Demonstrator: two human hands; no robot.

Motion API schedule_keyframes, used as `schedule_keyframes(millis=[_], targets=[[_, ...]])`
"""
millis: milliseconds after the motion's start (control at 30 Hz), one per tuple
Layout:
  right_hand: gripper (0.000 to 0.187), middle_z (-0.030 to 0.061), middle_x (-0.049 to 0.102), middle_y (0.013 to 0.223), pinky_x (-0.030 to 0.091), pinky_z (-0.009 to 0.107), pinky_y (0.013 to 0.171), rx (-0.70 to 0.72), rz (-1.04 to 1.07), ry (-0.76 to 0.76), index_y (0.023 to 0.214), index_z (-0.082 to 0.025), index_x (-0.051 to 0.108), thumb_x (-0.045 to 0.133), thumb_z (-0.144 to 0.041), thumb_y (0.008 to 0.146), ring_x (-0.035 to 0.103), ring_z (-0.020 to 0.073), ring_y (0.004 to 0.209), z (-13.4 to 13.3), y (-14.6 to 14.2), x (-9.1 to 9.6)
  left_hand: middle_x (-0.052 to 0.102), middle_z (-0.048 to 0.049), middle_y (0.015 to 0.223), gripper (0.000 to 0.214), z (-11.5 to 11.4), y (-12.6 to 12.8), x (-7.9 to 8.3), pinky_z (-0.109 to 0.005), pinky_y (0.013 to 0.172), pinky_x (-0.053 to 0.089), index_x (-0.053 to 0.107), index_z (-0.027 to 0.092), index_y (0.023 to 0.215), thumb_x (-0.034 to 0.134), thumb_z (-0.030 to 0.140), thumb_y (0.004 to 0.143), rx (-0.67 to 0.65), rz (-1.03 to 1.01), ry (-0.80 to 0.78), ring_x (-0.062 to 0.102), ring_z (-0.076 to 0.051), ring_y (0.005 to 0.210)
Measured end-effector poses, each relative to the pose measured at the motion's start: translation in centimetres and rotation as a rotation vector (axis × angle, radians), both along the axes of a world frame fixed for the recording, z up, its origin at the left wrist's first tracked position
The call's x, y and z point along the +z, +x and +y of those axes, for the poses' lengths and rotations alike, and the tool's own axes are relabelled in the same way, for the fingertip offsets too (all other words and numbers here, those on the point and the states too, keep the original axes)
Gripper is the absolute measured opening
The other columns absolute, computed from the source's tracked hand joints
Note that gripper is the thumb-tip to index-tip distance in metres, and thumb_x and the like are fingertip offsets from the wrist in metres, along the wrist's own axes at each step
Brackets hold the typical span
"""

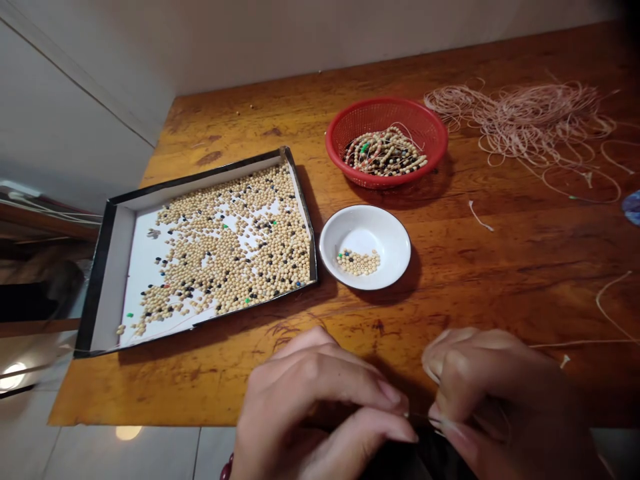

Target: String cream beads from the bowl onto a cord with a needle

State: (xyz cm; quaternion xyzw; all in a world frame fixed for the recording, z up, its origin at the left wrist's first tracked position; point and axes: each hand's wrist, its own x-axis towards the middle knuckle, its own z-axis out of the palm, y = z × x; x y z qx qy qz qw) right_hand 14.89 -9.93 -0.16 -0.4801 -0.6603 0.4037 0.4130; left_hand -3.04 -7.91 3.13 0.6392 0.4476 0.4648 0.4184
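A person's right hand pinches pale cord at lower right; at bottom center the left hand curls nearby — its grip unclear. A steady, close pinch would likely serve best.

The bottom edge cuts off both hands: the left hand shows little of its wrist, and the right hand is blurred and sinks into shadow. A thin strand pinched at the right fingertips is too fine to identify; whether the left fingertips grip anything cannot be told. Only a sliver of the dark red bracelet shows. At the right edge, a blue object is cut off, and the table runs out of frame. Dark blur covers the upper right corner.
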Motion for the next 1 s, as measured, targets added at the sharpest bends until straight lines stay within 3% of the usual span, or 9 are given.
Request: schedule_keyframes(millis=[200,400,533,900,1000], targets=[[0.024,-0.0022,0.048,0.052,0.042,0.024,0.049,0.01,0.05,-0.034,0.058,-0.023,0.055,0.067,-0.031,0.077,0.049,0.0117,0.051,-0.6,-0.4,-0.3,0.072,0.0016,0.069,0.016,0.1,-0.2,-0.2,-0.025,0.058,0.053,0.064,0.023,0.087,0.075,0.018,0.075,-0.158,-0.036,-0.014,0.065,-0.012,0.058],[0.023,-0.0021,0.049,0.053,0.039,0.02,0.049,0.172,0.021,-0.125,0.062,-0.02,0.055,0.063,-0.032,0.08,0.049,0.01,0.053,0.4,0.4,0.2,0.073,0.0015,0.07,0.019,-0.1,0.2,-0.3,-0.022,0.058,0.049,0.065,0.021,0.086,0.077,0.019,0.072,-0.112,-0.066,0.013,0.064,-0.01,0.059],[0.02,-0.0028,0.05,0.053,0.037,0.019,0.047,0.194,-0.045,-0.201,0.065,-0.02,0.056,0.056,-0.025,0.084,0.047,0.0086,0.049,1.2,0.3,0.7,0.074,0.0016,0.074,0.021,0.0,0.1,-0.5,-0.023,0.06,0.049,0.065,0.021,0.09,0.077,0.019,0.072,-0.093,-0.065,0.034,0.064,-0.01,0.061],[0.024,-0.0019,0.056,0.06,0.039,0.021,0.053,0.331,-0.047,-0.344,0.072,-0.021,0.06,0.048,-0.029,0.092,0.052,0.0108,0.057,1.4,0.0,0.2,0.073,0.0014,0.082,0.031,0.1,-0.1,-0.8,-0.023,0.067,0.054,0.062,0.021,0.102,0.069,0.004,0.077,-0.064,-0.039,0.089,0.066,-0.011,0.071],[0.029,-0.0008,0.058,0.063,0.04,0.022,0.056,0.353,0.027,-0.358,0.072,-0.02,0.059,0.045,-0.032,0.094,0.054,0.0112,0.059,1.9,0.2,0.2,0.071,0.0022,0.082,0.032,-0.1,-0.2,-1.0,-0.023,0.066,0.055,0.062,0.022,0.102,0.067,0.003,0.077,0.028,-0.025,0.099,0.066,-0.011,0.072]])
